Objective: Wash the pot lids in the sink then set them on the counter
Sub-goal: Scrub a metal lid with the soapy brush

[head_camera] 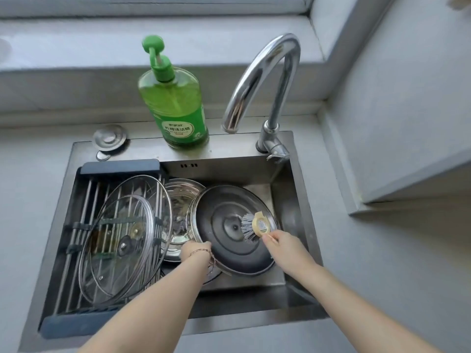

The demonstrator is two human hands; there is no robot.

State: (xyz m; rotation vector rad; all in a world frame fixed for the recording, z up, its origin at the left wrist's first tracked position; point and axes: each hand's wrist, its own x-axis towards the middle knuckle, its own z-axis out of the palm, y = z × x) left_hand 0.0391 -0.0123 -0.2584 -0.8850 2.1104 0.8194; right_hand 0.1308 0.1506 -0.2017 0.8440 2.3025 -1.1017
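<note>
Glass lids (pixel 122 238) lean on the rack (pixel 76 200) at left (awaiting their turn, I judge); left hand (pixel 195 250) grips the near-left rim of the dark lid (pixel 221 212), tilted in the sink (pixel 229 169); right hand (pixel 280 244) pinches a brush (pixel 254 224), bristles right of its centre.

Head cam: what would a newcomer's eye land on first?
The bright green soap bottle on the back ledge of the sink, left of the faucet, pops first. Next, the dark lid tilted in the sink: the left hand holds its left rim while the right hand presses a brush near its centre. Glass lids lie on the rack at left.
</note>
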